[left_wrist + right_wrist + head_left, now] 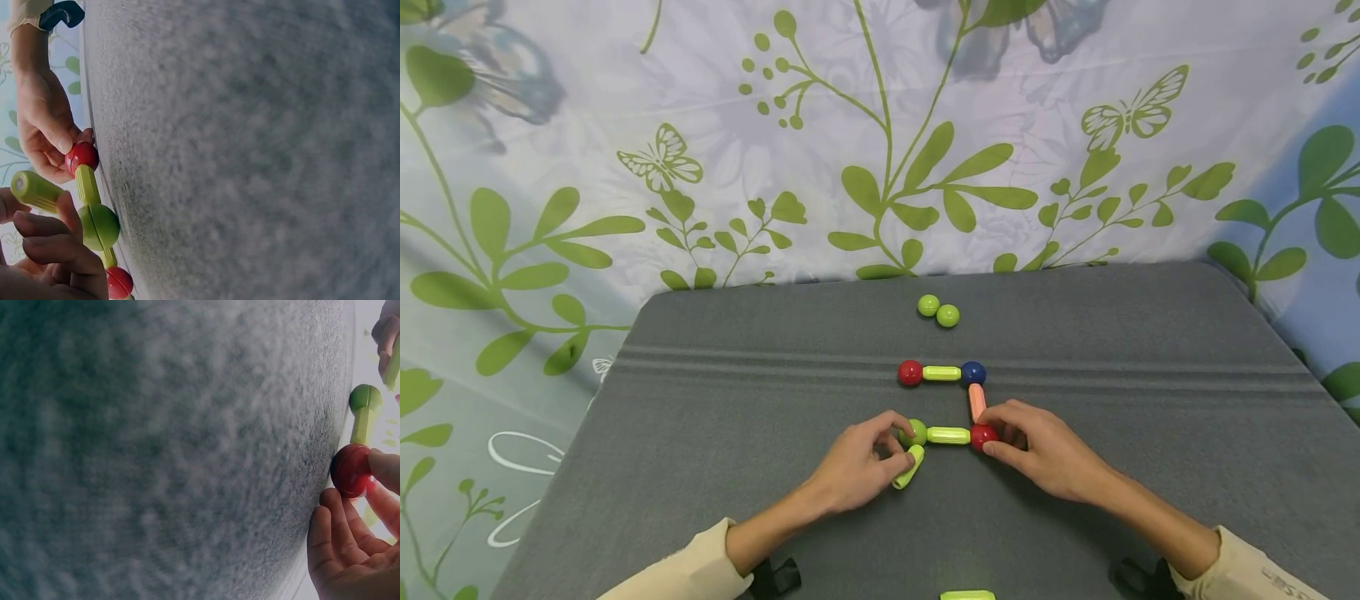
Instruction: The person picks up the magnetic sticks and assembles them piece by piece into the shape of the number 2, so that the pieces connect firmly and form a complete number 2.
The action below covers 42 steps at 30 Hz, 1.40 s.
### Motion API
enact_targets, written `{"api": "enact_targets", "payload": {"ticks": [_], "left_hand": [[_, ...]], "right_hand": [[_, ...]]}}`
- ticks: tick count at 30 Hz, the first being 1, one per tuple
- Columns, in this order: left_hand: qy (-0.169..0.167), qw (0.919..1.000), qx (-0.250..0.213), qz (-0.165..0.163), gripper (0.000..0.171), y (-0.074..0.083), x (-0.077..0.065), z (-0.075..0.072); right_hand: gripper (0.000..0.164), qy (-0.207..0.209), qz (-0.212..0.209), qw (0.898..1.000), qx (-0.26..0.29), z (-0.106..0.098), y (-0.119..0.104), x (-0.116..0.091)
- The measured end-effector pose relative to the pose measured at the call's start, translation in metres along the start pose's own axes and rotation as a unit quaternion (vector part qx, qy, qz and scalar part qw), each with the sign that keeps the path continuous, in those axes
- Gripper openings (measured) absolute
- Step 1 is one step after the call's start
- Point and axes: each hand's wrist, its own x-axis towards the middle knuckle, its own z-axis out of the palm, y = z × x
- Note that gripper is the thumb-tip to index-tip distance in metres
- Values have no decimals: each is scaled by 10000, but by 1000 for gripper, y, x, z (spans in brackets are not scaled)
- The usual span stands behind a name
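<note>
Assembly of balls and rods on a grey fabric-covered table [737,358], one person seated at the near side.

Layout: a three-sided run, its gap to the left. Far row, left to right: glossy red plastic-looking ball [910,372], yellow-green ribbed rod [942,373], dark blue ball [973,372]. Right side: salmon-pink rod [977,402] running from the blue ball toward the near side; its near end is partly behind fingers, so I cannot tell whether it seats fully. Near row: second red ball [982,437] at right, a yellow-green connecting rod [948,436], leaf-green ball [913,432] at left.

Hands: right hand [1037,446] pinches the second red ball between thumb and fingertips. Left hand [857,467] pinches a loose yellow-green rod [907,472], tilted, just nearside of the leaf-green ball; a fingertip lies at that ball. A small silvery disc shows in one rod end. Contact between rod and ball: cannot tell.

Step, in my judgement: adding this rod to the leaf-green ball while the right hand steadies the corner. Next move would call for aligning the rod end with the ball and pressing lightly, without swinging the run askew.

Spares: two lime-green balls [948,316] at the far side; another yellow-green rod [967,595] at the near edge of view.
</note>
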Motion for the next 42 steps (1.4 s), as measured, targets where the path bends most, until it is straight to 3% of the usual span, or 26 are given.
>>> {"api": "enact_targets", "payload": {"ticks": [12,28,33,42], "left_hand": [[270,9995,172,-28,12,-4,0,1],[190,9996,134,-187,11,-8,-3,-2],[34,9995,79,-303,14,-8,-3,-3],[-424,9968,-470,-480,23,-5,-1,2]], "right_hand": [[22,41,-63,10000,11,1,1,0],[21,-9,20,10000,66,-1,-1,0],[22,11,-9,10000,57,-1,-1,1],[21,-95,111,9998,104,-2,0,1]]}}
